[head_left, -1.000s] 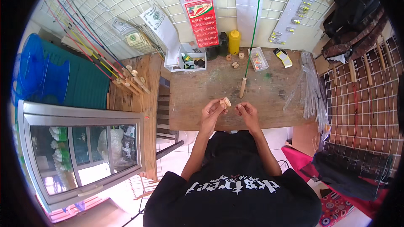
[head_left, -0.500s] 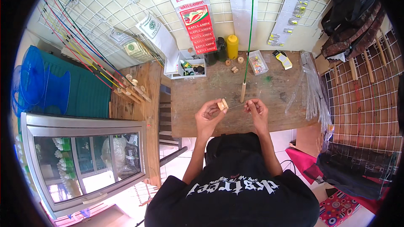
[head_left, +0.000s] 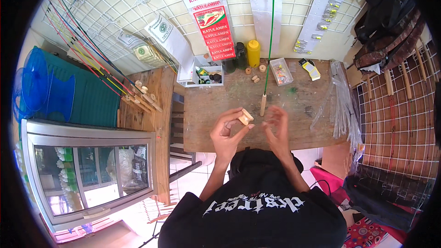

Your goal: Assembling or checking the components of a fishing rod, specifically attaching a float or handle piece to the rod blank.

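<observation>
Left hand point(head_left: 227, 131) edged leftward, grip pinching small wooden spool point(head_left: 245, 117); right hand point(head_left: 277, 126) blurred, fingers spread, empty. Steady spool over tabletop point(head_left: 216, 110) near rod handle point(head_left: 263, 104).

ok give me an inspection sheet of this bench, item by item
surface: worn wooden table, scuffed, with green stains near the middle
job's things: small pale wooden spool pinched in the left hand; green rod with a wooden handle stands on the table just beyond the hands
clutter: yellow bottle, dark bottle, white tray of small items, clear tackle box, loose wooden spools, clear plastic sleeves
grips: left shut on the spool; right hand open, fingers spread, blurred
cables: one dark cable by the person's right side
surroundings: wire grid wall with packets, coloured rods, blue net, glass cabinet
</observation>
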The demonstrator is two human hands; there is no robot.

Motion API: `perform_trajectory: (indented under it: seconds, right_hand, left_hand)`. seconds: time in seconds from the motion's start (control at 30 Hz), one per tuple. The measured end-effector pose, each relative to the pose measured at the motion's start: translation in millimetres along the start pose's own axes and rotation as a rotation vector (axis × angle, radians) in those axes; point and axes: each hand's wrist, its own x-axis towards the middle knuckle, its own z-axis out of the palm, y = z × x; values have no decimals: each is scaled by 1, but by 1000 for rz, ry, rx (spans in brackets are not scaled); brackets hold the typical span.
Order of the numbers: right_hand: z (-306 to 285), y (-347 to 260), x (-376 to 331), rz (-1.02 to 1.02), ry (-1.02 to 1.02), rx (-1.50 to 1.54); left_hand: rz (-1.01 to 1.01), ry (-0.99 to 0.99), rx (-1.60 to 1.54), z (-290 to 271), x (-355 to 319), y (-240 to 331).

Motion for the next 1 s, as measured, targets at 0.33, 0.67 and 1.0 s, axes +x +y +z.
perform_trajectory:
  seconds: [0.33, 0.67, 1.0]
  right_hand:
    - [-8, -73, 38, -472, -436, -199]
    - [-7, -84, 41, -311, -321, -135]
    - [-17, -102, 36, -334, -331, -159]
  left_hand:
    - [251, 24, 398, 8, 13, 40]
    - [159, 65, 45, 10, 24, 39]
    - [124, -28, 39, 5, 27, 33]
